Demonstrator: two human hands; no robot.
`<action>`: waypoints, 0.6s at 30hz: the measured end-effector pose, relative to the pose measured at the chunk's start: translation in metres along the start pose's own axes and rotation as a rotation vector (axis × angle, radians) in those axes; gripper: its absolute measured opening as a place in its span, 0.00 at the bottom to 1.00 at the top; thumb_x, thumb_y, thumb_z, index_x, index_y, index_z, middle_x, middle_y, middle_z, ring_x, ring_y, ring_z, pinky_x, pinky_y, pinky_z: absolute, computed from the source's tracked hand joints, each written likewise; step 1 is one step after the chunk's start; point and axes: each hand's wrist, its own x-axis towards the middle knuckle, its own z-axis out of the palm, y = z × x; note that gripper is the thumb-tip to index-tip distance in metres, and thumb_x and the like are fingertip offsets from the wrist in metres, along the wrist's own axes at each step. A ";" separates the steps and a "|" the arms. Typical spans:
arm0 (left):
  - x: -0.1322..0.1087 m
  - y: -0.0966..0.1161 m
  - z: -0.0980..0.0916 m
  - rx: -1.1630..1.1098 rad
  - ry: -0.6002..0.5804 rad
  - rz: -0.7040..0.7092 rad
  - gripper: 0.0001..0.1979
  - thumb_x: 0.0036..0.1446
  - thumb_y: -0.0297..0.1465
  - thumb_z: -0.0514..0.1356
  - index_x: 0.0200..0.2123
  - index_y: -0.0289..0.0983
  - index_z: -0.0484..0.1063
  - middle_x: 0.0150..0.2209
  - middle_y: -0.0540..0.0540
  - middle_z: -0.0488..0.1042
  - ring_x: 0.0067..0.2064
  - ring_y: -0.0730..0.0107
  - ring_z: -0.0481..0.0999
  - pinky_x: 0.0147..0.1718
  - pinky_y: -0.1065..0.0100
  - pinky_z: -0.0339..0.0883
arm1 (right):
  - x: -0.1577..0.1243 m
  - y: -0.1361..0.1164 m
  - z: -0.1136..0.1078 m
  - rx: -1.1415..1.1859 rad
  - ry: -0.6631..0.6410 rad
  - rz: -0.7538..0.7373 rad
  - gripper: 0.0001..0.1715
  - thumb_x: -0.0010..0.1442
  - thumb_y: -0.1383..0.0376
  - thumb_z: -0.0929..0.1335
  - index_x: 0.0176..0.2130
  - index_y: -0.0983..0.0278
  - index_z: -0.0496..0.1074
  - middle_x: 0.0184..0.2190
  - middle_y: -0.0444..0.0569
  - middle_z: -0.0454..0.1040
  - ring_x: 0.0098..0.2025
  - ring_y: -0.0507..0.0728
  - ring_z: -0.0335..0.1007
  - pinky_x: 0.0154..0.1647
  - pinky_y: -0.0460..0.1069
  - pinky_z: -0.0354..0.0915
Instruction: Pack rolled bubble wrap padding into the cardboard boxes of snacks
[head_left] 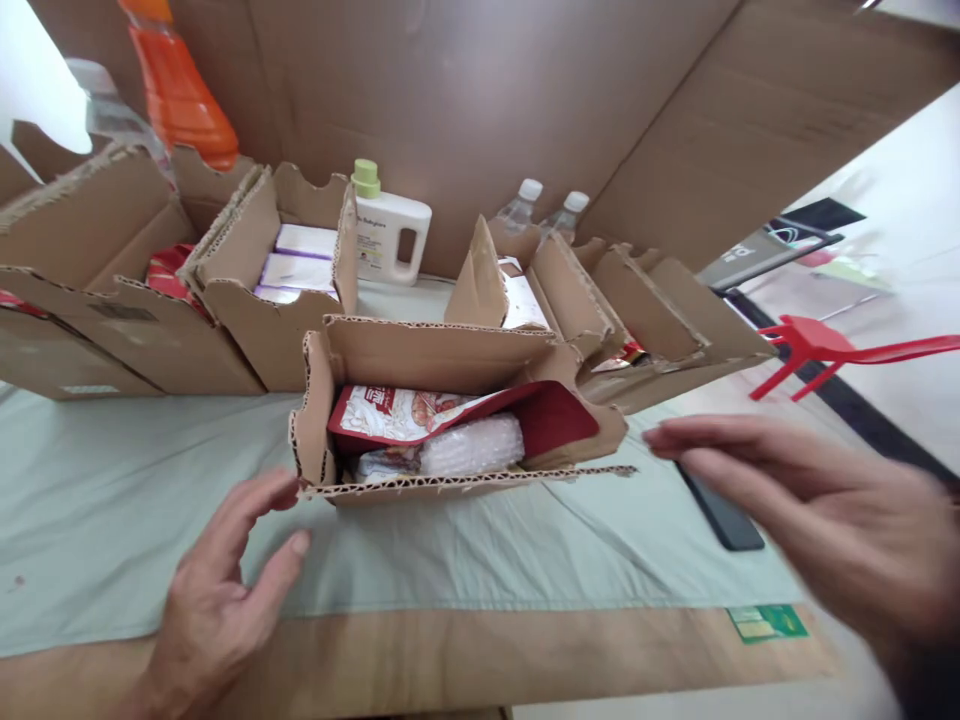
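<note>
An open cardboard box [420, 352] stands in front of me on a pale green cloth [112, 510]. Inside lie a red and white food packet [405, 412] and a bubble-wrapped item [469, 447]. My left hand [225, 590] is open, fingers spread, its fingertips just short of the box's front left corner. My right hand [810, 510] is open with the fingers stretched out towards the box's right end, held above the cloth and holding nothing.
A dark phone [724, 515] lies under my right hand. Further cardboard boxes [247, 290] [645, 320] stand behind, with a white detergent bottle [390, 235], two clear bottles [544, 210] and an orange bottle [180, 95]. A cardboard wall [480, 100] closes the back. A red plastic chair [817, 345] stands at the right.
</note>
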 end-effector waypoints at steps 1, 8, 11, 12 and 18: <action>0.000 0.001 0.001 -0.069 0.018 -0.090 0.23 0.67 0.35 0.62 0.63 0.48 0.69 0.57 0.45 0.77 0.52 0.60 0.81 0.52 0.61 0.76 | -0.009 0.007 0.013 0.069 -0.056 0.009 0.26 0.64 0.42 0.70 0.49 0.57 0.80 0.43 0.51 0.84 0.41 0.59 0.81 0.41 0.53 0.77; 0.021 0.027 0.045 -0.384 -0.026 -0.211 0.37 0.59 0.39 0.67 0.69 0.42 0.60 0.65 0.39 0.69 0.62 0.51 0.74 0.61 0.51 0.70 | -0.021 -0.005 0.127 0.430 -0.086 -0.011 0.28 0.64 0.43 0.67 0.47 0.63 0.75 0.45 0.56 0.81 0.43 0.62 0.77 0.39 0.54 0.75; 0.025 0.040 0.062 -0.418 0.011 -0.211 0.37 0.57 0.40 0.67 0.67 0.39 0.61 0.63 0.37 0.71 0.63 0.48 0.73 0.64 0.47 0.67 | -0.031 -0.012 0.137 0.456 -0.004 0.035 0.27 0.63 0.43 0.67 0.43 0.63 0.75 0.40 0.56 0.81 0.40 0.62 0.76 0.34 0.52 0.73; 0.020 0.045 0.066 -0.423 0.011 -0.208 0.36 0.58 0.39 0.66 0.66 0.38 0.61 0.63 0.36 0.72 0.63 0.47 0.73 0.65 0.46 0.66 | -0.043 -0.010 0.134 0.441 0.029 0.051 0.26 0.64 0.44 0.67 0.42 0.63 0.75 0.39 0.55 0.81 0.38 0.62 0.76 0.32 0.52 0.72; -0.067 0.058 0.081 -0.332 -0.083 -0.156 0.35 0.58 0.39 0.65 0.67 0.38 0.64 0.65 0.34 0.70 0.71 0.42 0.64 0.71 0.45 0.57 | -0.168 0.044 0.102 0.203 0.111 0.154 0.20 0.66 0.48 0.69 0.34 0.60 0.78 0.17 0.44 0.71 0.18 0.57 0.66 0.17 0.49 0.61</action>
